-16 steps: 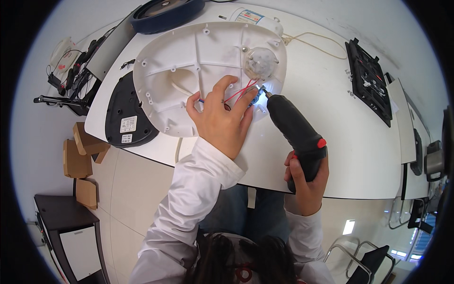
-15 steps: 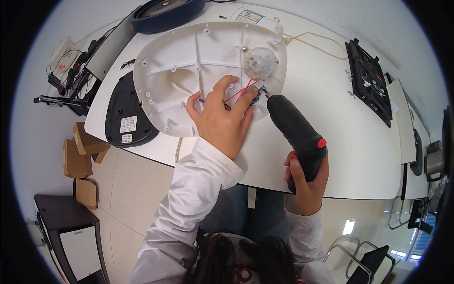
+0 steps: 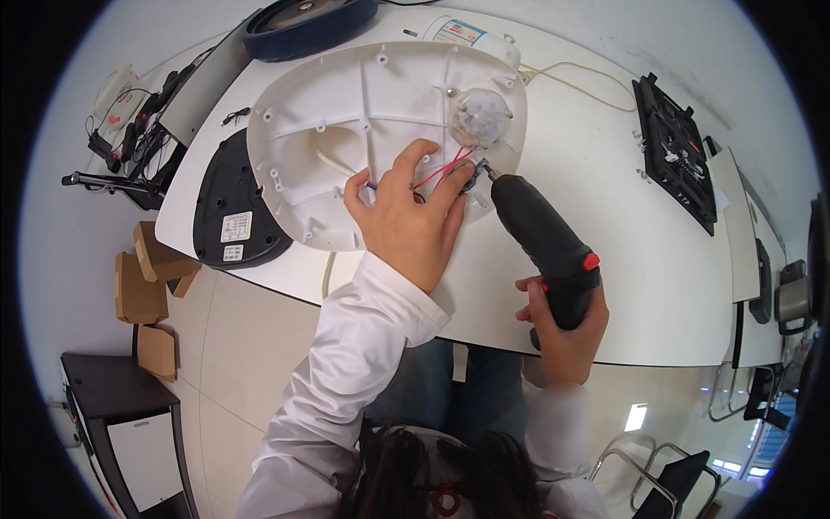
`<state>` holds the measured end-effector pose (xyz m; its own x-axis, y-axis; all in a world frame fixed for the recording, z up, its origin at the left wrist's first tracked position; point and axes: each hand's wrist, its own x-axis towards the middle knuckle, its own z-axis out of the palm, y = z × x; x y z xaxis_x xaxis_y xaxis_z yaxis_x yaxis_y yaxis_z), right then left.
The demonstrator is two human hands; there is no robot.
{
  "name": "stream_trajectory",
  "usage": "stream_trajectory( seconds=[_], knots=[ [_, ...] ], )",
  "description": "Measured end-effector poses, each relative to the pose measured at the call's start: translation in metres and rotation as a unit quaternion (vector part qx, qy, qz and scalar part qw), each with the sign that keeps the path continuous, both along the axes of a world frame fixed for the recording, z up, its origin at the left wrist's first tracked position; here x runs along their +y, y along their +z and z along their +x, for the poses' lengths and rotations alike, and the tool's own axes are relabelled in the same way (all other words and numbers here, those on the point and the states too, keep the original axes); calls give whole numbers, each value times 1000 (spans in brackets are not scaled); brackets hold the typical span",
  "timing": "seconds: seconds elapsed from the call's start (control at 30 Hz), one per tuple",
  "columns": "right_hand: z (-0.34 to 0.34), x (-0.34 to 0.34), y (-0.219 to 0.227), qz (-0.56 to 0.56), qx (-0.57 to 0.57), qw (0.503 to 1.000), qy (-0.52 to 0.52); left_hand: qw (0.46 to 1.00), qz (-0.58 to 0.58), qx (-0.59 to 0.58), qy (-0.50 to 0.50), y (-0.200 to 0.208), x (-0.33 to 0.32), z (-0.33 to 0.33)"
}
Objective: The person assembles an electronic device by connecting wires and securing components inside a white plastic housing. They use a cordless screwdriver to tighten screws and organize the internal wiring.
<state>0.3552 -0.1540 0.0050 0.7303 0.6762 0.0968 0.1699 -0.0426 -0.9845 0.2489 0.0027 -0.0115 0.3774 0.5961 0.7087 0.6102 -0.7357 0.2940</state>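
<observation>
A large white plastic housing [image 3: 324, 227] lies hollow side up on the table, with ribs and screw posts inside. My left hand [image 3: 398, 212] rests over its near right part, fingers bent and spread. Two of its fingertips hold a small dark part [image 3: 472, 177] against the housing; most of that part is hidden. Red wires [image 3: 450, 166] run from it toward a round translucent cover [image 3: 480, 118]. Gripped in my right hand [image 3: 572, 339] is a black cordless screwdriver [image 3: 540, 227] with red buttons. Its bit points up-left, close to the dark part; contact cannot be made out.
A black base plate [image 3: 226, 203] with labels lies left of the housing. Behind stand a dark blue round object [image 3: 307, 26] and a white cylinder [image 3: 467, 33] with a cream cord [image 3: 596, 67]. An open black tool case [image 3: 674, 151] lies far right, loose screws beside it. Cardboard boxes [image 3: 141, 290] are at left.
The fingers of my right hand have loosened and lifted a little from the screwdriver's handle. The whole scene has shifted very slightly. My left hand keeps its place on the housing.
</observation>
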Motion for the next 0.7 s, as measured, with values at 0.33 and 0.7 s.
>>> stream_trajectory(
  seconds=[0.33, 0.7],
  knots=[
    [3, -4, -1, -2, -42, 999, 6, 1000, -9, 3, 3, 1, -1, 0],
    [8, -4, -2, -14, -69, 997, 28, 1000, -16, -5, -10, 0, -1, 0]
  ],
)
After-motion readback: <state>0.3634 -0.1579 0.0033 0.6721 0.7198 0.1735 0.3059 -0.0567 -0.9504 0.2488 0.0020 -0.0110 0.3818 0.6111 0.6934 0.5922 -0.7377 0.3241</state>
